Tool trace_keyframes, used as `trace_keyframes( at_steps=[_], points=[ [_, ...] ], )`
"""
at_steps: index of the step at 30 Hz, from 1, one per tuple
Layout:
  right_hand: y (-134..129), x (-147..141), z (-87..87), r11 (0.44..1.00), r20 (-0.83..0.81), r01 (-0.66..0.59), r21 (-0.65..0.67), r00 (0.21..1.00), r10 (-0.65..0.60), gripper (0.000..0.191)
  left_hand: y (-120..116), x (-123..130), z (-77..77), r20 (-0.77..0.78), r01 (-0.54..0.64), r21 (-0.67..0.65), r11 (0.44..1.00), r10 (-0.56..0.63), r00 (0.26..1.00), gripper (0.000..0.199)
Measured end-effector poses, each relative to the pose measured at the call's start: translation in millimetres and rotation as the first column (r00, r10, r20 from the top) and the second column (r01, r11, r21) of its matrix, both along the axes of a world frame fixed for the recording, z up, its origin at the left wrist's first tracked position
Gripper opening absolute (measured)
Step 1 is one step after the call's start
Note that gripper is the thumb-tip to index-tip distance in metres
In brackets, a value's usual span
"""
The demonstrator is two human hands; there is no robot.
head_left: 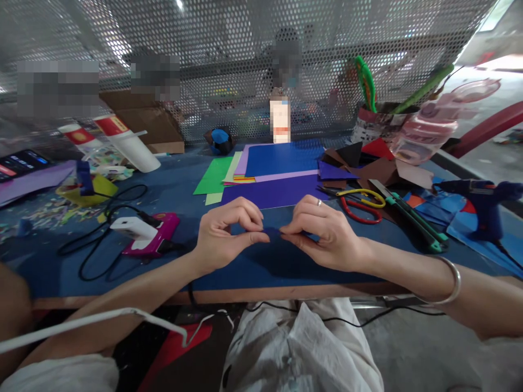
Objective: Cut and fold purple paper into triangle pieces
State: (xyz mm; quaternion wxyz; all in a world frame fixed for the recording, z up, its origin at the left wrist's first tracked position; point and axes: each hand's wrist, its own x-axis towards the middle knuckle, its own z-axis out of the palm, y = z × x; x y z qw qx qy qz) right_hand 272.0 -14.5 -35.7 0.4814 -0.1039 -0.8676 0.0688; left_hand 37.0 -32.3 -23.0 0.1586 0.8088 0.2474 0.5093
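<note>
Over the front of the blue tabletop (241, 275), my two hands face each other with a narrow gap between the fingertips. My left hand (229, 234) is curled, thumb and fingertips brought together in a pinch. A similar pinch closes my right hand (327, 231), which wears a ring. Whatever is between the fingertips is too small or too close to the table's blue to make out. Just beyond them lies a sheet of dark purple paper (269, 191). Nearest my right hand are scissors (362, 206) with yellow and red handles.
Stacked coloured paper (281, 159) lies behind. On the right are a green utility knife (417, 220), a blue glue gun (488, 204), paper scraps and a pink bottle (425, 130). A magenta power strip (153, 237) with black cable, paper cups (126, 144) and clippings occupy the left.
</note>
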Motion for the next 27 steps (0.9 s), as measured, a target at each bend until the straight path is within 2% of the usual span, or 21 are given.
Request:
trace_keyframes(
  at_steps=[3, 7, 12, 15, 22, 27],
  points=[
    [2.2, 0.6, -0.6, 1.000, -0.001, -0.002, 0.000, 1.000, 0.002, 0.011, 0.8, -1.3, -0.3, -0.009, 0.018, -0.005, 1.000, -0.018, 1.000, 0.027],
    [5.9, 1.4, -0.5, 1.000, -0.015, 0.027, -0.004, 1.000, -0.027, 0.012, 1.6, -3.8, 0.2, -0.023, -0.007, 0.006, 1.000, 0.007, 1.000, 0.015],
    [7.4, 2.4, -2.7, 1.000, 0.005, 0.015, 0.009, 1.000, -0.015, 0.011, 1.4, -4.2, 1.9, -0.027, 0.028, -0.013, 1.000, -0.028, 0.999, 0.019],
    [8.0, 2.8, -3.7, 0.999, 0.002, 0.035, 0.014, 0.999, -0.036, 0.011, 1.8, -4.3, 0.3, -0.012, 0.010, -0.006, 1.000, -0.010, 1.000, 0.015],
    [12.6, 3.7, -6.9, 0.997, -0.008, 0.066, 0.029, 0.998, -0.066, 0.010, 2.4, -6.7, -5.9, -0.080, -0.044, 0.071, 0.996, 0.049, 0.996, 0.010],
    [7.5, 1.0, -11.0, 0.994, 0.019, 0.081, 0.075, 0.996, -0.083, 0.012, -0.5, -2.3, -4.6, -0.178, -0.026, 0.165, 0.986, 0.055, 0.982, 0.014]
  ],
)
